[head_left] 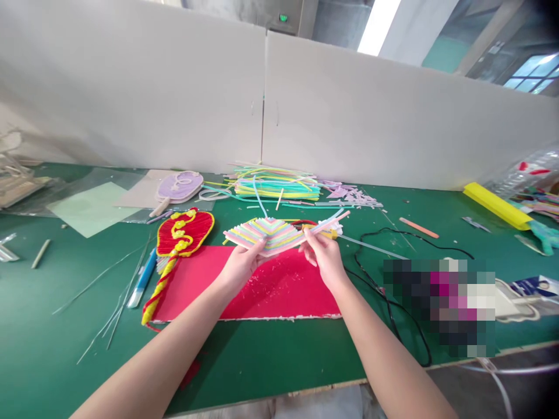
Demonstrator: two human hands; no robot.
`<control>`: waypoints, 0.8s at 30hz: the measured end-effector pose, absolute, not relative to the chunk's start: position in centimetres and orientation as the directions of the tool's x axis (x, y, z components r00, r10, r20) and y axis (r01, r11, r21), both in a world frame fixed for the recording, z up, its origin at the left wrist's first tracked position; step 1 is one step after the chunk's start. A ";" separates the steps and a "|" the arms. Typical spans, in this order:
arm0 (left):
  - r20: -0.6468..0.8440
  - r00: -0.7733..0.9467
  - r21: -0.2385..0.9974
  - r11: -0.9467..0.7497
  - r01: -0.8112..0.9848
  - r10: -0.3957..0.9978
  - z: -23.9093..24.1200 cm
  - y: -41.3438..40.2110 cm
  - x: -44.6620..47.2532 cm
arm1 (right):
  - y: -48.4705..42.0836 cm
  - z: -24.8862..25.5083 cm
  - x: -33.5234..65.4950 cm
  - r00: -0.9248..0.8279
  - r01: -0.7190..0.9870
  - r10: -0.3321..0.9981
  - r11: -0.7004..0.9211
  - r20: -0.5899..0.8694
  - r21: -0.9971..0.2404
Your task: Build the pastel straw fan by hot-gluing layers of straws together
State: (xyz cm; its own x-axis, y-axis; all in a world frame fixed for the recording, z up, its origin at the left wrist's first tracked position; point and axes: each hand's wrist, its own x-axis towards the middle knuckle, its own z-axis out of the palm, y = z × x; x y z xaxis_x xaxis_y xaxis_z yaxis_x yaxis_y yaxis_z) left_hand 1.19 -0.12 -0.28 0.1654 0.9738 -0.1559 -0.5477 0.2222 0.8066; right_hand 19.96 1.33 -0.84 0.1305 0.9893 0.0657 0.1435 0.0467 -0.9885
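A fan-shaped piece made of pastel straws (271, 233) is held above a red sheet (262, 291) on the green table (271, 355). My left hand (241, 265) grips the piece's near left edge, fingers curled under it. My right hand (322, 256) pinches its right side, where long straws (332, 224) stick out to the right. A red and yellow fan-shaped ornament (183, 235) with a twisted handle lies just left of the red sheet.
A heap of loose coloured straws (275, 185) lies by the cardboard wall behind. A purple ornament (179, 186) and clear plastic sheets sit at the back left. A blue tool (143, 279) lies left; black cable (393, 302) runs right. A yellow bar (495, 205) is far right.
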 end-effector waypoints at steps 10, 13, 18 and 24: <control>-0.381 0.055 0.714 0.331 -0.617 0.923 1.6 -0.8 0.4 | 1.3 0.1 25.4 0.272 0.769 0.943 -0.091 0.194 -0.632; -0.485 0.045 0.666 0.402 -0.628 0.873 1.7 -2.4 0.6 | 0.7 -0.5 26.2 0.267 0.849 0.955 -0.168 0.133 -0.501; -0.547 0.052 0.634 0.454 -0.626 0.836 0.8 -4.2 0.9 | 0.0 -1.3 26.0 0.193 0.917 0.975 -0.141 0.108 -0.372; -0.583 0.087 0.629 0.517 -0.581 0.808 0.8 -5.2 1.0 | 0.3 -0.6 27.8 0.216 0.939 0.965 -0.163 0.150 -0.303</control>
State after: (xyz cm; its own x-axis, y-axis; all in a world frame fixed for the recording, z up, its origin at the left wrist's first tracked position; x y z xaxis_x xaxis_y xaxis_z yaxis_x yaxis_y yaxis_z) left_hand 0.96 -5.22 0.77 0.0870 0.8078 -0.5830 -0.5809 0.5166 0.6290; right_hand 27.77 0.33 -0.58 0.2165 0.9647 0.1501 0.9388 -0.1635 -0.3032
